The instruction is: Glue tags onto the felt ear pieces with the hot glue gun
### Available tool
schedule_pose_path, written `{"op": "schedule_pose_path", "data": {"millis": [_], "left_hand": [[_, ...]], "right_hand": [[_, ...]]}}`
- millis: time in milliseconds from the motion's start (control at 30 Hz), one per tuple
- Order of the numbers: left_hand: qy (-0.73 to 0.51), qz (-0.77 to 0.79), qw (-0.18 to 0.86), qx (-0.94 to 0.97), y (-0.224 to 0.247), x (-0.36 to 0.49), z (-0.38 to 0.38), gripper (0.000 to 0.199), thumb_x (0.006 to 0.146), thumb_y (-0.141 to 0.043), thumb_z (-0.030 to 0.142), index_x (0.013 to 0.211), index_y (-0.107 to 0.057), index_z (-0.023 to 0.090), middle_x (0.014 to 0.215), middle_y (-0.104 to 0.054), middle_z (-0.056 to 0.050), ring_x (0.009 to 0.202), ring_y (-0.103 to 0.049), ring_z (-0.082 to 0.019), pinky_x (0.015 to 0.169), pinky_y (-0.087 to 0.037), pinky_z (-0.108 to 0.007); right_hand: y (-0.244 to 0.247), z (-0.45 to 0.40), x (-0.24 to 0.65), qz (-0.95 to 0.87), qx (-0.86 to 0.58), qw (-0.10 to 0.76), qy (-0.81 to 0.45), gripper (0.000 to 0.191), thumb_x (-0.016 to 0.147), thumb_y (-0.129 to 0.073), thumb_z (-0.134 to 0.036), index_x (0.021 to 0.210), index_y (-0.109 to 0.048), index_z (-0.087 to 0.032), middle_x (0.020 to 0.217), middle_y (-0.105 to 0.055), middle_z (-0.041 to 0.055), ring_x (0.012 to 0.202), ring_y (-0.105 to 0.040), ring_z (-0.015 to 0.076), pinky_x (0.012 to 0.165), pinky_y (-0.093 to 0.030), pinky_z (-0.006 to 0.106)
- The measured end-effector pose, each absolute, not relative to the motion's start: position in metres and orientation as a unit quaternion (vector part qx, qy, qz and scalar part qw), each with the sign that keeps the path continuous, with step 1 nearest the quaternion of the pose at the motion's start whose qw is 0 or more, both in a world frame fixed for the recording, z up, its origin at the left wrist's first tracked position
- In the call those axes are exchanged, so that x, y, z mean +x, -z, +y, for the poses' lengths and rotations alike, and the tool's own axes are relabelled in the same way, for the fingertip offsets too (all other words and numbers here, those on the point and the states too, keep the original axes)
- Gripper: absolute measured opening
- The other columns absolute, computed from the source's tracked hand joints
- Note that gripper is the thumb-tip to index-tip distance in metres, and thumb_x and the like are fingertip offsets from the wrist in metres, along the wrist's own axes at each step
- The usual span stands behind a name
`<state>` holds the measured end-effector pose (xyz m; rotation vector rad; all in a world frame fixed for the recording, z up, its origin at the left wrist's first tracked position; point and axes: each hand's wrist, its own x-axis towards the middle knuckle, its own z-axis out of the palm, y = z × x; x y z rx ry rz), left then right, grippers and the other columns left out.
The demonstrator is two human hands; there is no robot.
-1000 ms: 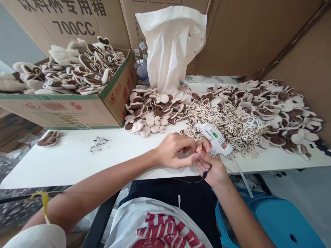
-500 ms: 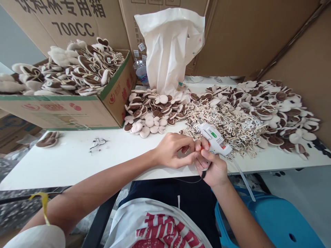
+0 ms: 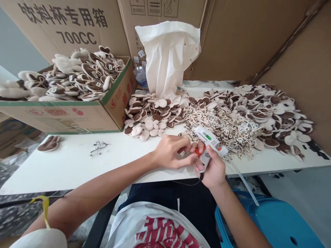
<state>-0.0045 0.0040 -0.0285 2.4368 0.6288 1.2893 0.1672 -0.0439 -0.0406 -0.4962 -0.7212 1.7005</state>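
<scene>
My right hand (image 3: pixel 215 169) is wrapped round a white glue gun (image 3: pixel 207 137) with an orange trigger, thumb along its side. Its nozzle points up and left, towards a heap of cream cord loops with small labels (image 3: pixel 222 120). From the gun's rear a clear glue stick (image 3: pixel 244 182) runs down past the table edge. My left hand (image 3: pixel 173 151) is close against the right fingers, its thumb and fingertips curled together in a pinch. Whatever it pinches, if anything, is hidden. Beyond it is a pile of brown and cream fluffy pieces (image 3: pixel 152 125).
An open carton (image 3: pixel 74 115) full of finished-looking fluffy pieces stands at left. A single piece (image 3: pixel 49 143) and dark scraps (image 3: pixel 99 147) lie on the white table (image 3: pixel 77 172). Behind are a white plastic bag (image 3: pixel 168 55) and bottle (image 3: pixel 141 76). A blue stool (image 3: pixel 279 220) stands at lower right.
My right thumb has moved from the fingertips onto the glue gun's side, and more of the gun's handle shows. My left hand stays nearly in place. The whole view has shifted slightly.
</scene>
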Motion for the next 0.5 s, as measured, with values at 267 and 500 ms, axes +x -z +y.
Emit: {"op": "schedule_pose_path", "data": {"millis": [267,500], "left_hand": [[-0.425,0.197,0.169,0.867,0.0255,-0.0081,0.0069,0.027,0.101,-0.056,0.028,0.075,-0.051,0.019,0.059,-0.045,0.004,0.051,-0.041,-0.011,0.051,-0.032,-0.026],[-0.416,0.187,0.160,0.876,0.0210,-0.0103,0.0079,0.029,0.103,-0.053,0.024,0.075,-0.048,0.020,0.061,-0.043,0.004,0.053,-0.041,-0.011,0.053,-0.032,-0.027]], "right_hand": [[0.0397,-0.0432,0.1633,-0.316,-0.213,0.580,-0.720,0.033,0.098,-0.062,-0.044,0.073,-0.061,-0.021,0.071,-0.062,-0.0012,0.038,-0.039,0.0054,0.038,-0.038,0.019],[0.0421,-0.0422,0.1640,-0.298,-0.205,0.581,-0.730,0.030,0.099,-0.058,-0.040,0.076,-0.063,-0.021,0.073,-0.061,-0.0009,0.039,-0.036,0.0070,0.037,-0.035,0.021]]}}
